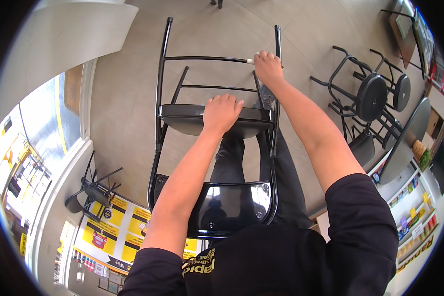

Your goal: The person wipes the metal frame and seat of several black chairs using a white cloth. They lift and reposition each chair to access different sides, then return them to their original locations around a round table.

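A black metal folding chair (217, 209) is in front of me, its glossy backrest near my body and its tube legs pointing away. My left hand (222, 114) is closed over the edge of the padded seat (182, 118). Farther off, my right hand (268, 67) wraps the frame where the far crossbar (202, 58) meets the right leg. A small white bit (250, 61) shows beside its fingers; I cannot tell what it is. Below that hand, partly behind the frame, is a clear, bluish plastic-looking thing (267, 96).
Black stools (372, 97) and a tipped round table (404, 140) stand to the right, by shelves of packaged goods (414, 219). Another dark chair (96, 192) is at the left, near a yellow printed panel (108, 232). A bright glass opening (49, 118) lies along the left wall.
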A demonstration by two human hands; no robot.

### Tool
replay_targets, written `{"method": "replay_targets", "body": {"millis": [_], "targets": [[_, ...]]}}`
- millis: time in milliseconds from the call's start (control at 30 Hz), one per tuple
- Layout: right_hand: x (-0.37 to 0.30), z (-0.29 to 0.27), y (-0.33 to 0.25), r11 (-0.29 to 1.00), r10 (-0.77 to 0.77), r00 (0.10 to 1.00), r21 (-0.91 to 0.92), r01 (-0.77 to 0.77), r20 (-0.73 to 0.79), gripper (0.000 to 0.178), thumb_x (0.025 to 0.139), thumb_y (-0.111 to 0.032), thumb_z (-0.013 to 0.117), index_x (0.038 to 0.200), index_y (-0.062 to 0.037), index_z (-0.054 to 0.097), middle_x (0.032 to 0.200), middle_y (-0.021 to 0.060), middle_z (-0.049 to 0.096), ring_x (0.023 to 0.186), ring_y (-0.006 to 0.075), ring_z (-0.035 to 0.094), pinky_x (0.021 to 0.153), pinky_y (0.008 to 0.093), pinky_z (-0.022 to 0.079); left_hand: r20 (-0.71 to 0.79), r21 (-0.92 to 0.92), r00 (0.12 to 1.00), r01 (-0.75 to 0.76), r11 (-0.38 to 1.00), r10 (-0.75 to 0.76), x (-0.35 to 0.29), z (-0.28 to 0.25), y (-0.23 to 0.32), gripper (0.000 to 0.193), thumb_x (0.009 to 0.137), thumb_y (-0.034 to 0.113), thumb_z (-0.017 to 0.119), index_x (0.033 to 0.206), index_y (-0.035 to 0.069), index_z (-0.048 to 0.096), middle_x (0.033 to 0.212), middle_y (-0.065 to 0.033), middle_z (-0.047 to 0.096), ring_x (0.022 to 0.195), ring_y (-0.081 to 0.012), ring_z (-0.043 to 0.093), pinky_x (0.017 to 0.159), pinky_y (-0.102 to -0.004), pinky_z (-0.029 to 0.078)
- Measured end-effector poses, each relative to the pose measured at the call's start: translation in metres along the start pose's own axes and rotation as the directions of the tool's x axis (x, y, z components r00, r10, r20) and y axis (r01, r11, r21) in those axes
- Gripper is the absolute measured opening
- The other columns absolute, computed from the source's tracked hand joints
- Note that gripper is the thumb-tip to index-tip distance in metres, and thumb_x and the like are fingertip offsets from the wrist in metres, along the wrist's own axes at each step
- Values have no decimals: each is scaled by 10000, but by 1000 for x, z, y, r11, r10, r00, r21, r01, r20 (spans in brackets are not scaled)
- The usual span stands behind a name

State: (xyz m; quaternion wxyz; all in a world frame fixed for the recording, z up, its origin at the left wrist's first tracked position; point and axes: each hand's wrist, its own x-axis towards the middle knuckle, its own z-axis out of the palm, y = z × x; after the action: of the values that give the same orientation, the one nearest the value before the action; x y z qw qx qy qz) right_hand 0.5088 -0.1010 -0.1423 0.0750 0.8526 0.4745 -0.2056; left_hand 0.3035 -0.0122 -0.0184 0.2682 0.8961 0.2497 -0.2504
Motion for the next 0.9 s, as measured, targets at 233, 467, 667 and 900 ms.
{"method": "replay_targets", "body": {"millis": [233, 467, 667, 900], "targets": [[-2, -1, -4, 998, 41, 999, 53, -40, -21, 206, 959, -203, 570, 1083, -106, 704, 1085, 78, 635, 1031, 277, 645, 840, 448, 517, -7, -41, 1000, 20, 999, -20, 15, 8, 12, 355, 1038, 399, 501, 1020, 103, 696, 1005, -93, 726, 964, -331, 687, 842, -499, 509], [-62, -51, -3, 813, 315, 942, 546, -204, -118, 404, 926, -321, 694, 1196, -34, 605, 1101, 165, 634, 926, 368, 705, 734, 475, 585, 110, -270, 958, 284, 920, -264, 36, -5, 24, 394, 1043, 390, 486, 1050, 51, 685, 1020, -161, 736, 972, -391, 697, 825, -493, 531], [-129, -97, -88, 802, 117, 989, 596, -43, -87, 334, 918, -342, 680, 1094, -59, 693, 1057, 104, 640, 970, 329, 609, 815, 444, 509, 77, -608, 955, 274, 746, -288, 54, 18, -24, 368, 1042, 316, 505, 1108, 20, 712, 926, -120, 732, 851, -216, 691, 789, -361, 525], [-192, -86, -69, 896, -31, 989, 435, 92, -144, 494, 922, -288, 691, 1408, -221, 631, 1463, -18, 555, 1378, 273, 441, 1104, 491, 331, 528, -661, 807, 586, 469, -265, 56, -25, -43, 428, 1070, 418, 435, 1282, 98, 625, 1122, -48, 681, 1033, -158, 639, 876, -366, 519]]}}
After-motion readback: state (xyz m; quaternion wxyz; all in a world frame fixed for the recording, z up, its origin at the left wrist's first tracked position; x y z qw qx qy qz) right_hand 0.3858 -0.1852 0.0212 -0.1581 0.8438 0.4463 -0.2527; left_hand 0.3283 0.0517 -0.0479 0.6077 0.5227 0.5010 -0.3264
